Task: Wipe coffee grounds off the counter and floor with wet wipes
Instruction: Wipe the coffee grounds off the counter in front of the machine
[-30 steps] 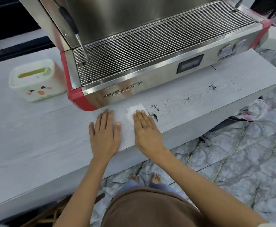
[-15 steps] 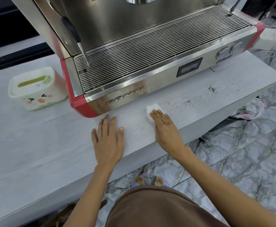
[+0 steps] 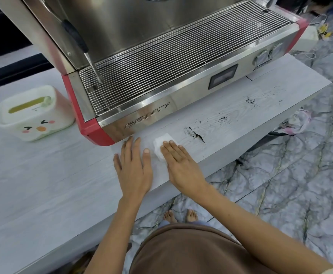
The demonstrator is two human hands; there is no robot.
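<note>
A folded white wet wipe (image 3: pixel 160 144) lies on the pale grey counter (image 3: pixel 43 184), just in front of the espresso machine. My right hand (image 3: pixel 181 167) presses flat on it with straight fingers, covering its near half. My left hand (image 3: pixel 134 169) rests flat on the counter right beside it. A dark line of coffee grounds (image 3: pixel 194 134) sits a short way right of the wipe. Smaller specks of grounds (image 3: pixel 250 101) are scattered further right along the counter.
The steel and red espresso machine (image 3: pixel 161 86) fills the back of the counter. A white wipe tub (image 3: pixel 33 113) with a face print stands at the left. The counter edge drops to a marble floor (image 3: pixel 280 184), where a crumpled bag (image 3: pixel 300 123) lies.
My right hand slid the wipe right, then back left toward my left hand. A dark line of grounds now lies where the wipe turned back. My left hand stayed put.
</note>
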